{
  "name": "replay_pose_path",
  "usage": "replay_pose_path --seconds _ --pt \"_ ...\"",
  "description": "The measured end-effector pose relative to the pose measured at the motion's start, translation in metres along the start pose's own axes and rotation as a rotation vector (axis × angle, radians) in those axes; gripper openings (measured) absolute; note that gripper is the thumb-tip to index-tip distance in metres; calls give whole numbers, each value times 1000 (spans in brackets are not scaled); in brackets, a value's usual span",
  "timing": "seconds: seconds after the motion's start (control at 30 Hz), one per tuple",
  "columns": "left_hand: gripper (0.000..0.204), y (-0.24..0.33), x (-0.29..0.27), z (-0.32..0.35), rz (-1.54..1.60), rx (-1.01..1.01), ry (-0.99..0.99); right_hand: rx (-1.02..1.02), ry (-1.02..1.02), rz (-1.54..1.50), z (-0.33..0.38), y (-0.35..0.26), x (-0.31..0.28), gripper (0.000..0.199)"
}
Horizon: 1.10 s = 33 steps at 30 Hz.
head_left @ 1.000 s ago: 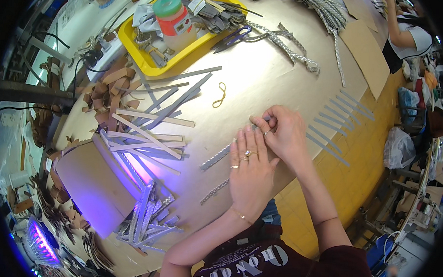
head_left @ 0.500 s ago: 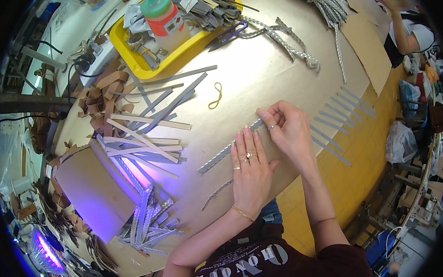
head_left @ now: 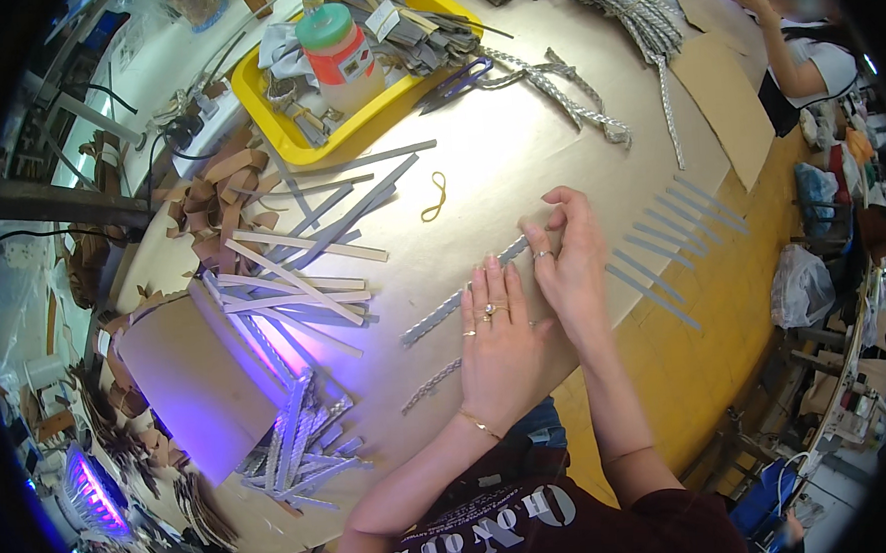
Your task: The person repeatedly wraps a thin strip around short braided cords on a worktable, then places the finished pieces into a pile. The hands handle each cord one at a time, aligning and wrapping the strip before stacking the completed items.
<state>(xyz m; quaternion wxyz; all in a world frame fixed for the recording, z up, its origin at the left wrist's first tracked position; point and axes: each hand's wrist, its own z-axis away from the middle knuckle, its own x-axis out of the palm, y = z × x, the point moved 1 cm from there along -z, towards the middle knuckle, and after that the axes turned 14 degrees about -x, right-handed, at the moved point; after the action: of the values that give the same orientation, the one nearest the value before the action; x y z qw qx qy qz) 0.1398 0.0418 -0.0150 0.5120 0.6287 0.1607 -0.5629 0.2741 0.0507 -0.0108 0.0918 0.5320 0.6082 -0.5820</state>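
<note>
A long grey strip [head_left: 433, 319] lies diagonally on the tan worktable [head_left: 516, 142]. My left hand [head_left: 499, 346] lies flat on the table with its fingertips pressing down on the strip's middle. My right hand [head_left: 567, 260] is just to the right, its fingers bent over the strip's upper end, thumb raised. A shorter glittery strip [head_left: 431, 385] lies below, left of my left hand, untouched.
A yellow tray [head_left: 355, 136] at the back holds a bottle with a green cap [head_left: 339, 54] and scraps. Scissors [head_left: 458, 81], a yellow rubber band [head_left: 435, 196], loose strips [head_left: 293, 274], a cardboard sheet [head_left: 183, 375], cut grey strips [head_left: 662, 255]. Another person [head_left: 796, 38] works far right.
Both hands have slid slightly along the strip; the left hand now lies flatter, closer beside the right. The camera view shifted a little.
</note>
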Motion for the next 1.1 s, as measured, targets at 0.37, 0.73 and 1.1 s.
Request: replay_pose_path --seconds 0.37,0.73,1.1 --pt "53 -52 -19 21 90 -74 157 76 158 -132 1 8 8 32" --pt "11 -74 -67 37 223 -92 238 59 56 -373 41 -2 -38 15" --pt "19 -155 -172 184 -193 -560 933 -226 8 103 -10 20 -35 19"
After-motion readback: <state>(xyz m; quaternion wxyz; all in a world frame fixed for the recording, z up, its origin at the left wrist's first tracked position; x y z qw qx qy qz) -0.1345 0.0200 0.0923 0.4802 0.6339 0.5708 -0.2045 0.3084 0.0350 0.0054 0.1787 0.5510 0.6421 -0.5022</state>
